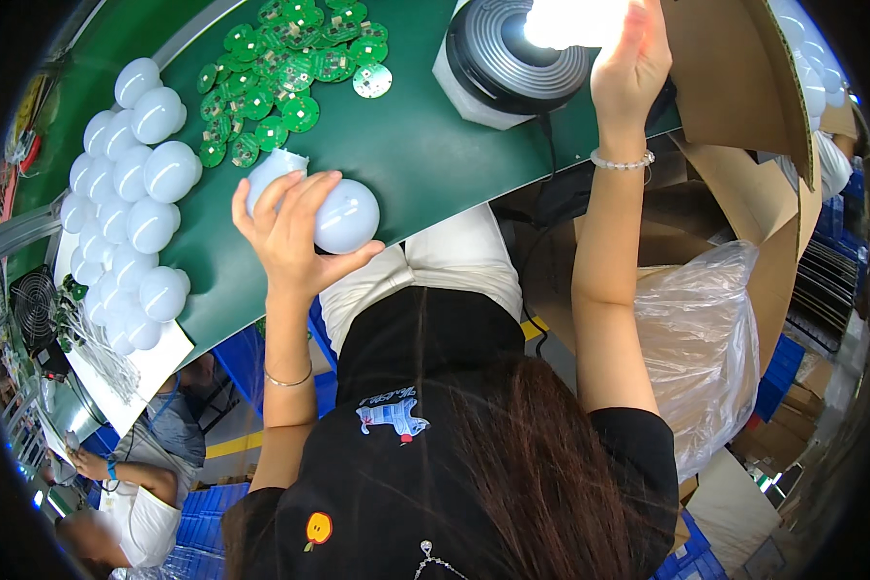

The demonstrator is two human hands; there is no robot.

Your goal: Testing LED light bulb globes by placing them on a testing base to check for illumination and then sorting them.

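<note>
Well left of the pile of round green circuit boards (295,72) is a black fan (35,307), and a co-worker in a white top (150,517) sits farther toward the lower edge. Just left of the pile, frosted white bulbs (172,172) crowd together along the green table (411,135), the nearest ones reaching a white sheet (159,365). On the person's side of the pile, the left hand (295,232) has its thumb and fingers clamped on a round white bulb (353,217); a second pale bulb (266,179), with a rough-edged top end, shows behind those fingers, near the lowest boards. Right of the pile stands a black ringed device (474,63) on a pale base. Over it, farther right of the pile, the right hand (636,72) is raised at a glaring lit bulb (570,21); its fingers seem closed on the bulb's right end, though the glare hides the exact contact. Farthest right of the pile come an open cardboard box (735,82), a clear plastic bag (701,358) nearer the person, and more white bulbs (810,77) beyond the box.
</note>
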